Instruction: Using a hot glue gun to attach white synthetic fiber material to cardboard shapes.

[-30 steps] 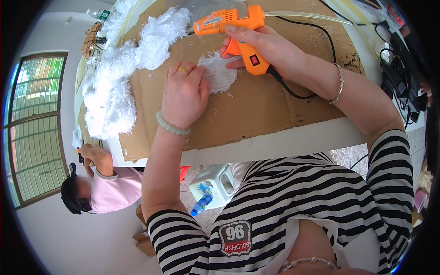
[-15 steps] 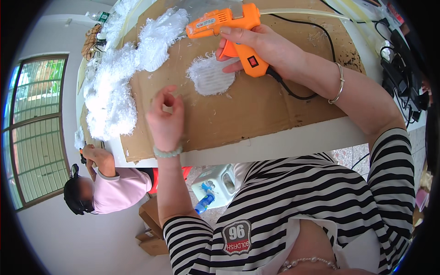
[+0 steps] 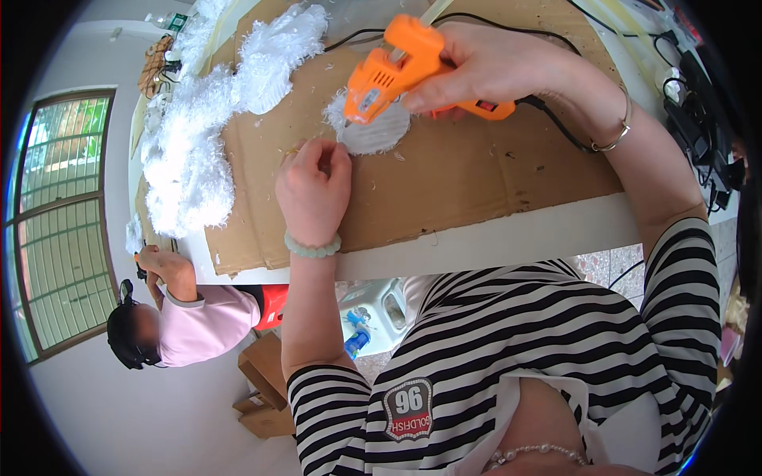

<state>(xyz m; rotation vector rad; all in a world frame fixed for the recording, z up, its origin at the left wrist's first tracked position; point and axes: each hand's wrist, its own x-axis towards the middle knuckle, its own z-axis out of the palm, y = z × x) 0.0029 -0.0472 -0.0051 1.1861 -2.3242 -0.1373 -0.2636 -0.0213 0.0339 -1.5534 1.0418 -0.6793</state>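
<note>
My right hand (image 3: 476, 75) is closed round an orange hot glue gun (image 3: 397, 75), its nozzle tilted down over a small white fuzzy fabric piece (image 3: 381, 131). A glue stick juts from the gun's back end, and a black cord leaves its handle. At the lower left edge of the fabric piece, my left hand (image 3: 313, 182) has its fingers curled and pinched together on that edge. The nozzle tip sits close to the left fingertips; whether it touches the fabric I cannot tell. Under the fabric lies a brown cardboard sheet (image 3: 476, 178).
White fuzzy fabric pieces (image 3: 186, 159) are heaped along the cardboard's left side. Black cables and devices (image 3: 698, 135) crowd the table's right end. Below the table edge stands a pale plastic jug (image 3: 381, 313). Another person (image 3: 206, 325) in pink works at the left.
The glue gun has swung from pointing left to pointing down over the fabric piece. My left hand has moved right and up to the fabric's edge.
</note>
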